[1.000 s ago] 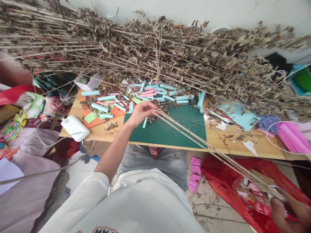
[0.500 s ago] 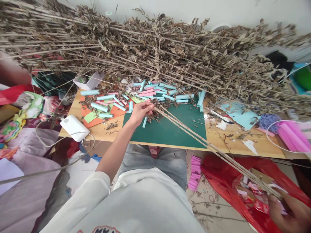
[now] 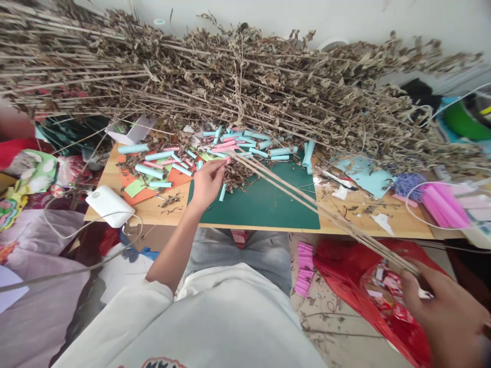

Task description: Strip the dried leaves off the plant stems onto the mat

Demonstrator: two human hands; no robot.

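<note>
Gripping the near ends of a few thin dry stems point(image 3: 383, 251) in the right hand point(image 3: 448, 304), fingers closed around them beside the mouth of a red bag point(image 3: 341, 276). Reaching toward the far ends with the left hand point(image 3: 209, 186), fingertips drawn together just beside the stem tips, next to crumbled leaves point(image 3: 240, 179); too blurred there to tell whether pinching anything. Seemingly in the middle of working along the stems lengthwise, to judge by the spread of the two hands. Probably calls next for a firm hold on the right, a light touch on the left, and a low, straight line of movement, brittle stalks being apt to snap under a bend. Running diagonally across a green mat point(image 3: 276, 207) and out over the front edge of the wooden surface point(image 3: 406, 225), well past it at lower right. Walled off at the back by a big dried plant bundle point(image 3: 249, 76); hemmed along the far side of the mat by scattered blue paper tubes point(image 3: 283, 151). Tight at left, with a white device point(image 3: 109, 206) near the front edge. Most open over the near right part of the mat.
</note>
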